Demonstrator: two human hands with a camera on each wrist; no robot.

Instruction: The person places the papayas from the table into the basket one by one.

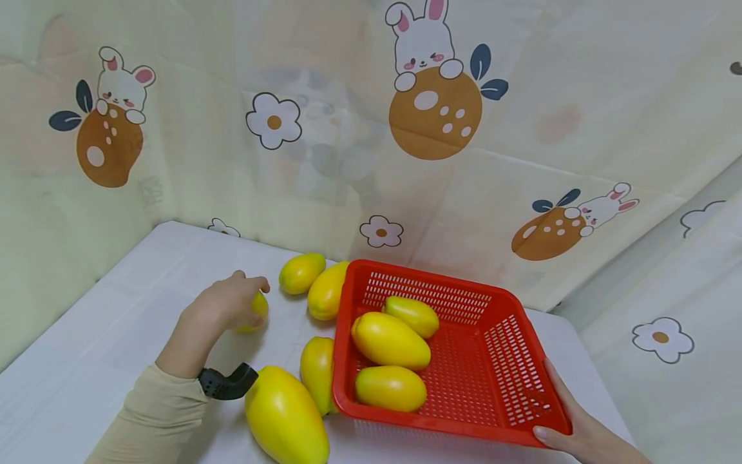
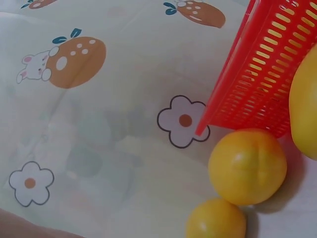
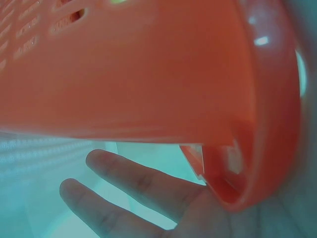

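Note:
My left hand (image 1: 228, 301) is over the left part of the table, its fingers bent around a small yellow papaya (image 1: 261, 312) that the hand partly covers. In the head view, my right hand (image 1: 570, 419) grips the near right corner of a red plastic basket (image 1: 464, 426), thumb over the rim. Two fingers (image 3: 143, 181) of that hand extend under the basket wall in the right wrist view. The basket stands tilted, with a large papaya (image 1: 391, 341) and two smaller ones inside, all along its left side.
Left of the basket lie two papayas (image 1: 302, 273) at the back, a greenish-tipped one (image 1: 317, 370) by the basket wall, and a very large one (image 1: 286, 415) in front. A white cloth covers the table (image 1: 133, 322). Behind hangs a curtain (image 1: 324, 174) printed with rabbits.

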